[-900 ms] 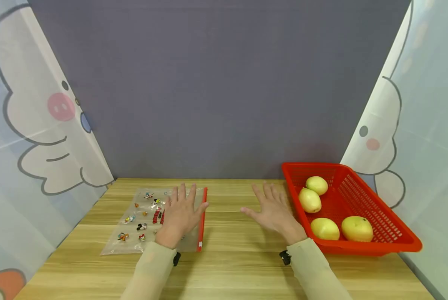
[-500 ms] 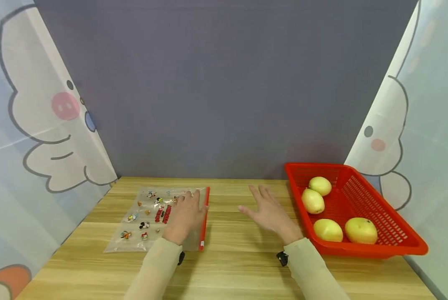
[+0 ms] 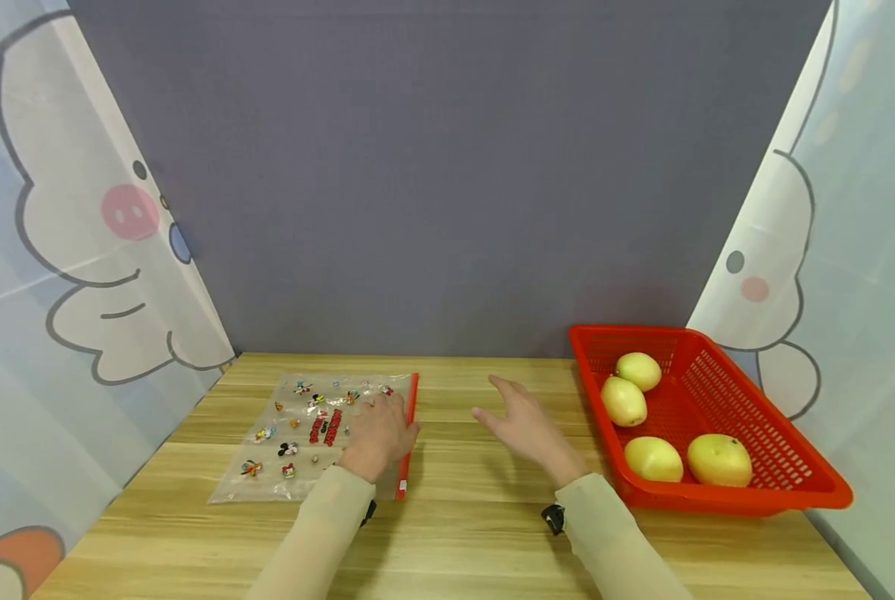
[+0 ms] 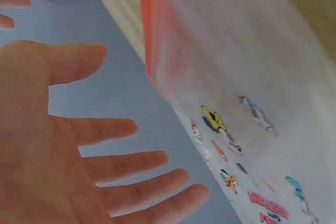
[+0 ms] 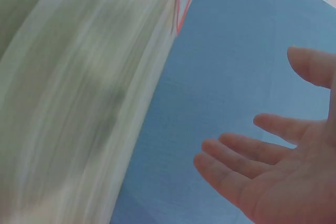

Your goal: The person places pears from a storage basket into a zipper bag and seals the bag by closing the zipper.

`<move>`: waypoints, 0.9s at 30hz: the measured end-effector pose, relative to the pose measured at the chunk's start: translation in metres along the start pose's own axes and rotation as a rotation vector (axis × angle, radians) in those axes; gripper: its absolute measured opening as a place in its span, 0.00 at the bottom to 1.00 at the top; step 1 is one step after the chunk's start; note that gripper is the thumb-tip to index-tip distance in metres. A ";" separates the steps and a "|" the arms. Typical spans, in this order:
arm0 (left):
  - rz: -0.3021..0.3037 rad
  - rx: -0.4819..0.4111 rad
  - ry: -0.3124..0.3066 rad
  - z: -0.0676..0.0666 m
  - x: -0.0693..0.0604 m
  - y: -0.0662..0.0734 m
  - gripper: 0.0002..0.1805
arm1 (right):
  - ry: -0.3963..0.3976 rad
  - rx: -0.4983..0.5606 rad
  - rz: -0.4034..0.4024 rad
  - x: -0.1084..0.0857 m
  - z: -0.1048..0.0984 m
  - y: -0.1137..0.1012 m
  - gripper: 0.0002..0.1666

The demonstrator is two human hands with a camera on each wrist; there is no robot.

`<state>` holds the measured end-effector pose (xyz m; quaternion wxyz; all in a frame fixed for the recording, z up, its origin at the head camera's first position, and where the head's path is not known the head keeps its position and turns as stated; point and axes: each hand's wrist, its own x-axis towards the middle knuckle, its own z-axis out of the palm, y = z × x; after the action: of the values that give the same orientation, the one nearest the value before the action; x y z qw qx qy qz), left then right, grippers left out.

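Note:
A clear zip bag (image 3: 305, 433) with cartoon prints and a red zip edge lies flat at the left of the table. Above its right part hovers my left hand (image 3: 378, 433), holding nothing. The left wrist view shows that hand's fingers (image 4: 131, 166) spread and a gap between them and the bag (image 4: 210, 51). My right hand (image 3: 526, 425) is over the table between the bag and the red basket (image 3: 732, 498). In the right wrist view its fingers (image 5: 252, 153) extend loosely, with nothing in them.
The basket stands at the right with several yellow-green round fruits (image 3: 720, 460) inside. A grey cloth wall (image 3: 447, 183) rises behind the wooden table (image 3: 462, 542). Printed curtains (image 3: 80, 250) hang on both sides.
Both hands have turned from palm-down and spread to more sideways. The left hand has shifted slightly right and down, the right hand slightly left. Bag and basket stay in place.

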<state>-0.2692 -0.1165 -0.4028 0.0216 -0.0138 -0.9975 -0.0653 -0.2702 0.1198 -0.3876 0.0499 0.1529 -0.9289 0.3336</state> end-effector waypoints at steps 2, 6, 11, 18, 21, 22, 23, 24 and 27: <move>-0.005 0.013 -0.010 0.002 0.001 0.000 0.39 | 0.007 0.013 0.007 0.002 0.003 0.001 0.42; -0.017 0.028 -0.042 0.005 0.004 0.001 0.38 | 0.013 0.066 0.032 0.005 0.010 0.002 0.38; -0.027 0.038 -0.068 0.009 0.004 0.001 0.38 | 0.026 0.124 0.066 0.006 0.017 0.002 0.32; -0.026 -0.027 -0.097 0.011 0.002 0.002 0.38 | 0.007 0.129 0.130 0.009 0.024 -0.002 0.33; -0.030 -0.056 -0.119 0.011 0.001 0.004 0.37 | -0.004 0.137 0.132 0.010 0.025 -0.003 0.32; -0.034 -0.056 -0.125 0.011 0.002 0.004 0.36 | -0.009 0.141 0.135 0.010 0.026 -0.003 0.32; -0.039 -0.052 -0.129 0.011 0.002 0.004 0.34 | -0.014 0.143 0.133 0.010 0.026 -0.003 0.32; -0.046 -0.052 -0.133 0.011 0.002 0.004 0.33 | -0.019 0.148 0.134 0.010 0.027 -0.003 0.32; -0.061 -0.062 -0.141 0.011 0.002 0.004 0.29 | -0.026 0.157 0.127 0.011 0.028 -0.003 0.33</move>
<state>-0.2717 -0.1112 -0.4129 -0.0510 0.0115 -0.9940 -0.0958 -0.2794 0.0970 -0.4050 0.0045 0.1013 -0.9083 0.4059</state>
